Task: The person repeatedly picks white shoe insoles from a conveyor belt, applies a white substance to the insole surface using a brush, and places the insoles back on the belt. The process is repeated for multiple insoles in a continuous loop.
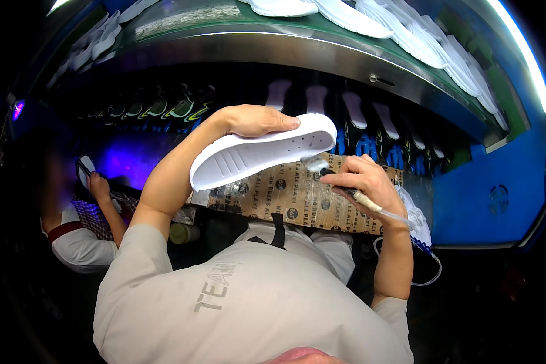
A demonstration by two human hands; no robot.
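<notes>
A white shoe sole (249, 159) is tilted in front of me, its inner face turned toward me. My left hand (256, 121) grips it by the upper edge, thumb lying over the rim. Ribs line its left part, and small holes dot the right part. In my right hand (369, 182) is a brush (314, 163) with a pale, wet-looking head, held between thumb and fingers. Its head is just below the sole's right end; I cannot tell whether they touch. From the brush's back end runs a clear tube (400, 217).
Below my hands lies a ledge covered with printed brown cardboard (279, 200). Beyond it hang shoe uppers (182, 109) and pale insole-shaped pieces (353, 109). White soles (352, 17) line a green shelf above. A co-worker (82, 230) at left holds a shoe part. A blue panel (491, 200) stands right.
</notes>
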